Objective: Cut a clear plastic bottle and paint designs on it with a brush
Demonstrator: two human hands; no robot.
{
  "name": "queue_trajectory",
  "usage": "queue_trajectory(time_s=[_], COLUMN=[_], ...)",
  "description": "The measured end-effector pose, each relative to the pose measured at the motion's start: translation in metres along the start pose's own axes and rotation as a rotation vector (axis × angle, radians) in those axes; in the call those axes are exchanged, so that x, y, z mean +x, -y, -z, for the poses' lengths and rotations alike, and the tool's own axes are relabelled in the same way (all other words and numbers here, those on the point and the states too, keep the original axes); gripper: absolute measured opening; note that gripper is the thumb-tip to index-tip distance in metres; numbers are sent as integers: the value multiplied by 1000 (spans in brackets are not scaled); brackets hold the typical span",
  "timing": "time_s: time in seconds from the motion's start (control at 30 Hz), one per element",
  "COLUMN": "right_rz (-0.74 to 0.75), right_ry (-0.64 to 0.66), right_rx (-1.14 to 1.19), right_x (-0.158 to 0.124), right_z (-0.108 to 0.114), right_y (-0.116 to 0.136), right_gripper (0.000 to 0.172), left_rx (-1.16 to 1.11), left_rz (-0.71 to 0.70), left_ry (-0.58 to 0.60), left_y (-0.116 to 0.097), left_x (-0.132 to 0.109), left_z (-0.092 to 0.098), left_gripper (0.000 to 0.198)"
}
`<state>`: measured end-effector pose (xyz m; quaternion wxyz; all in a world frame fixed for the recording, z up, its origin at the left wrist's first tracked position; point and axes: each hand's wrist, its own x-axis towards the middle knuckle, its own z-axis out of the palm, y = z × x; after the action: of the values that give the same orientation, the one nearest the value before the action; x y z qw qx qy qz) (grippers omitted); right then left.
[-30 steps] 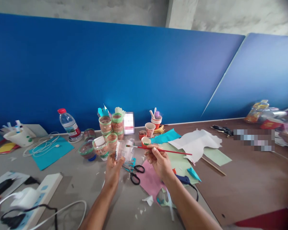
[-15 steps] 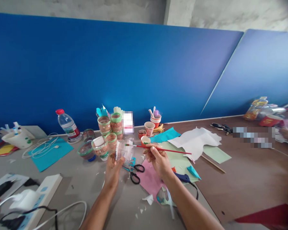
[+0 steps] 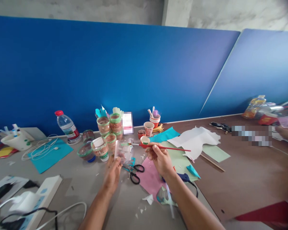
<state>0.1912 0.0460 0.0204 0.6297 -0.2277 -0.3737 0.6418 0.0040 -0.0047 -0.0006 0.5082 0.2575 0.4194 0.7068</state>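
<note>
Head view: your left hand (image 3: 112, 173) has its grip holding the lower left edge of a clear plastic piece with a whitish strip down its left side (image 3: 127, 155), raised in front of two clear, green-rimmed cups (image 3: 100, 149). Your right hand (image 3: 160, 158) has its grip pinched around a slim, red-handled paintbrush (image 3: 172, 148). You have the brush nearly level, its greenish bristles pointing left across the plastic piece; whether they touch it, you cannot tell from here. Below and between your hands, black-handled metal scissors (image 3: 134, 178) lie on the grey surface (image 3: 86, 182), beside a flat sheet of pink paper (image 3: 150, 177). A small orange-red paper cup with a pale inside (image 3: 145, 140) stands just beyond your right fingers. Near your right wrist lies a dark blue tool with a black cord (image 3: 183, 177), partly hidden by your forearm.
</note>
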Motion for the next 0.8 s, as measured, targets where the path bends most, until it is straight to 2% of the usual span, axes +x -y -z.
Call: queue_trajectory(time_s=[0.23,0.37,0.5,0.63,0.8], right_rz=[-32,-56,-81,-96,-122], right_ry=[-9,-20,-22,-13,-4], right_rx=[38,76,93,105,151], right_x=[3,3,3,4,4], right_z=[1,0,0,2,2], right_y=[2,3,4,3,1], right_gripper=[24,26,27,26,25], left_rx=[-267,-360,-389,-379,-357], left_rz=[176,257,290,311,337], left_ry=[119,230,321,333,356], left_y=[-1,0,0,-3,-10], left_x=[0,2,3,3,-4], left_z=[3,9,15,16,7], left_gripper=[19,25,32,37,43])
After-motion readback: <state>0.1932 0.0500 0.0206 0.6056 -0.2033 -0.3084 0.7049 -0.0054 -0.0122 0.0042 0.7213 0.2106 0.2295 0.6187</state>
